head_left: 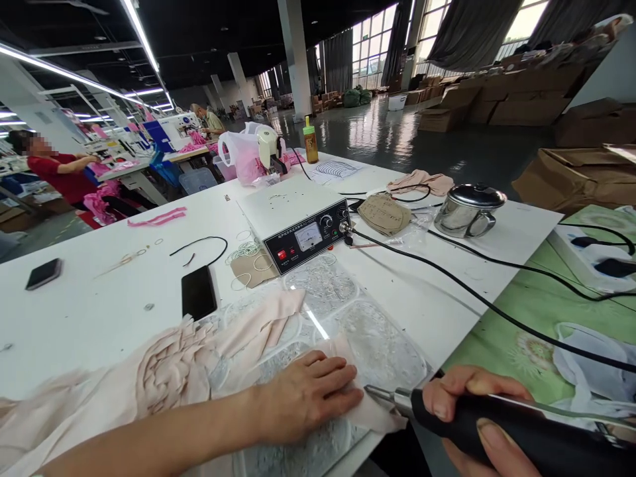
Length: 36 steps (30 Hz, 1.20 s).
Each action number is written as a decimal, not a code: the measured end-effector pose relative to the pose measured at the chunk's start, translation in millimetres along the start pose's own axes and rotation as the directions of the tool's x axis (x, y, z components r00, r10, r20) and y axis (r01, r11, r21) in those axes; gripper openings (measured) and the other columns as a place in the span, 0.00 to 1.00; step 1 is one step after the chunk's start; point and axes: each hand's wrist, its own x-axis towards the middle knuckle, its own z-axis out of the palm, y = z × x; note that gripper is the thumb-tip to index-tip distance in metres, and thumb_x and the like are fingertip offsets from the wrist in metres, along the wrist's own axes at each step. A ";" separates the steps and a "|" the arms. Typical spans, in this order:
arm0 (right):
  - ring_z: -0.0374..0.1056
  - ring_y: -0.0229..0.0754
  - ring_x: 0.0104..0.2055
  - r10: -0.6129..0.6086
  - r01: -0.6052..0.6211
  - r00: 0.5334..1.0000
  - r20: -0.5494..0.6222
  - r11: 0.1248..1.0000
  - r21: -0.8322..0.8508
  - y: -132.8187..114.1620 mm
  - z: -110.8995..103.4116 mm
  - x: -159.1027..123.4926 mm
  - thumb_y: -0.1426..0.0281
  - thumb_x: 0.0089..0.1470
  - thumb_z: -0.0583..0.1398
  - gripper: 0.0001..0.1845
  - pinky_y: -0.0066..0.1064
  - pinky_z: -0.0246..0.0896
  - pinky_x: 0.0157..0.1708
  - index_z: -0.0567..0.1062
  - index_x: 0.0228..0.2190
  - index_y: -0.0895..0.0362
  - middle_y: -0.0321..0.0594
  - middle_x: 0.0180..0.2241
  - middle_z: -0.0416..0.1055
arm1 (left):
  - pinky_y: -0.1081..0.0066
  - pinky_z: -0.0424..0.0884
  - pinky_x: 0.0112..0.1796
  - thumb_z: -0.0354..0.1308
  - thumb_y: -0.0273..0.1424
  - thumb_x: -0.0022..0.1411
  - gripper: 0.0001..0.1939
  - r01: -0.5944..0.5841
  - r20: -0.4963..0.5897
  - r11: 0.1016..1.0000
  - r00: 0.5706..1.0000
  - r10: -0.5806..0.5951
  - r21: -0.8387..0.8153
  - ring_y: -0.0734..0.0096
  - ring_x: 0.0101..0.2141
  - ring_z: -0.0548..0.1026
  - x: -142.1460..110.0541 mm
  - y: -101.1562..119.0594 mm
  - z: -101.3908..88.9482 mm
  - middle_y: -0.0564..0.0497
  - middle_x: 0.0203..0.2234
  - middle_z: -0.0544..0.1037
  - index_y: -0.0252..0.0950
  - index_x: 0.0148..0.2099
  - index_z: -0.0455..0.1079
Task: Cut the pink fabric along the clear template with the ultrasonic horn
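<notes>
My left hand [313, 394] lies flat, palm down, on a thin pale pink fabric piece [373, 415] over a scratched clear board [382, 341]. In my right hand [460, 384] is an ultrasonic cutter handpiece [546, 430], black with a metal nose. Its narrow tip points left, close to my left fingertips and at the fabric; whether it touches the cloth I cannot tell. A crumpled heap of the same fabric [169, 364] lies left of my forearm, and a loose strip [268, 318] rests on the board beyond my hand.
Behind the board stands a control box [308, 235] with a dial and lit red switch; a black cable [427, 262] runs from it to the right. Two phones [199, 291], scissors [124, 260], a steel mug [467, 212] and a power strip [591, 255] are around. Co-workers [57, 169] sit at far left.
</notes>
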 end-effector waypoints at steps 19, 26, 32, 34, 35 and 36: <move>0.66 0.37 0.21 -0.154 0.160 0.980 0.126 0.986 -0.042 2.0 13.3 12.3 0.66 0.52 0.63 0.07 0.32 0.69 0.22 0.69 0.28 0.52 0.35 0.26 0.68 | 0.63 0.62 0.47 0.47 0.30 0.71 0.13 0.084 -0.054 0.996 0.995 -0.085 -0.026 0.61 0.50 0.70 0.2 9.9 6.2 0.43 0.51 0.72 0.35 0.55 0.64; 0.63 0.39 0.21 -0.096 0.096 0.995 0.009 0.995 0.014 -6.8 5.4 10.4 0.61 0.50 0.63 0.08 0.33 0.66 0.21 0.70 0.30 0.50 0.35 0.24 0.64 | 0.59 0.56 0.57 0.50 0.36 0.71 0.15 0.041 -0.052 0.999 0.998 -0.041 -0.008 0.61 0.53 0.68 -4.2 -3.7 6.1 0.43 0.53 0.72 0.36 0.55 0.65; 0.64 0.39 0.25 -0.048 0.048 0.999 0.018 0.999 -0.012 -9.1 -12.7 -0.2 0.61 0.52 0.62 0.09 0.33 0.67 0.25 0.70 0.33 0.50 0.35 0.26 0.63 | 0.51 0.43 0.63 0.51 0.36 0.71 0.13 0.023 -0.039 0.999 0.999 -0.024 -0.035 0.63 0.54 0.68 -9.1 -25.6 1.9 0.45 0.52 0.73 0.38 0.54 0.67; 0.65 0.39 0.27 -0.025 0.026 0.999 0.033 0.999 -0.019 -6.5 -16.8 -3.7 0.62 0.53 0.62 0.08 0.34 0.67 0.27 0.69 0.34 0.50 0.36 0.28 0.64 | 0.52 0.47 0.63 0.50 0.35 0.72 0.14 0.043 -0.049 0.998 0.998 -0.045 -0.041 0.62 0.55 0.68 -9.7 -22.6 1.8 0.44 0.53 0.72 0.35 0.55 0.66; 0.65 0.39 0.27 -0.019 0.020 0.999 0.047 1.000 -0.019 -5.4 -17.9 -5.0 0.62 0.53 0.61 0.08 0.34 0.67 0.28 0.69 0.34 0.50 0.36 0.29 0.64 | 0.53 0.49 0.63 0.49 0.35 0.72 0.15 0.059 -0.053 0.997 0.997 -0.061 -0.041 0.62 0.56 0.68 -9.9 -19.6 2.3 0.43 0.54 0.72 0.34 0.56 0.66; 0.65 0.39 0.27 -0.023 0.024 0.998 0.057 1.000 -0.018 -4.5 -18.3 -5.8 0.62 0.54 0.61 0.08 0.34 0.67 0.28 0.69 0.35 0.50 0.36 0.29 0.64 | 0.54 0.52 0.63 0.48 0.35 0.73 0.16 0.076 -0.057 0.996 0.995 -0.078 -0.039 0.61 0.57 0.67 -10.1 -16.2 3.1 0.42 0.54 0.72 0.33 0.57 0.65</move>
